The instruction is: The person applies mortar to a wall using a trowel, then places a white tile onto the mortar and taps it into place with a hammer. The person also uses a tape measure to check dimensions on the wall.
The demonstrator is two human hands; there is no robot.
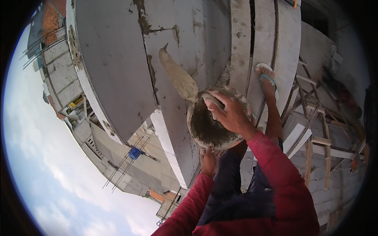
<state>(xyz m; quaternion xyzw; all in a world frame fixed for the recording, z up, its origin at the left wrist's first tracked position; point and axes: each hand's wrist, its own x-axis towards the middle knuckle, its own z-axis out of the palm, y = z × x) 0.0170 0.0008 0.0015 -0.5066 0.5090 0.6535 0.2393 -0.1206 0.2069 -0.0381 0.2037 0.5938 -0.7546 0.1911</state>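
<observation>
A round, mortar-caked bucket (196, 139) is tipped toward me in front of my legs, its inside dark with some wet grey mortar. My left hand (208, 162) is closed on its near rim. My right hand (233, 115) is at the bucket's mouth, fingers wrapped round the handle of a trowel (178, 74). The pointed, mortar-coated blade sticks out past the bucket's far left rim, over the grey block wall (167, 100). My right fingers hide most of the trowel's handle.
Wooden planks (264, 37) run along the right of the wall, and my sandalled foot (267, 76) stands on them. Wooden scaffold frames (325, 133) are at the right. Left of the wall is a drop, with neighbouring roofs (106, 153) and thin steel bars (128, 165) below.
</observation>
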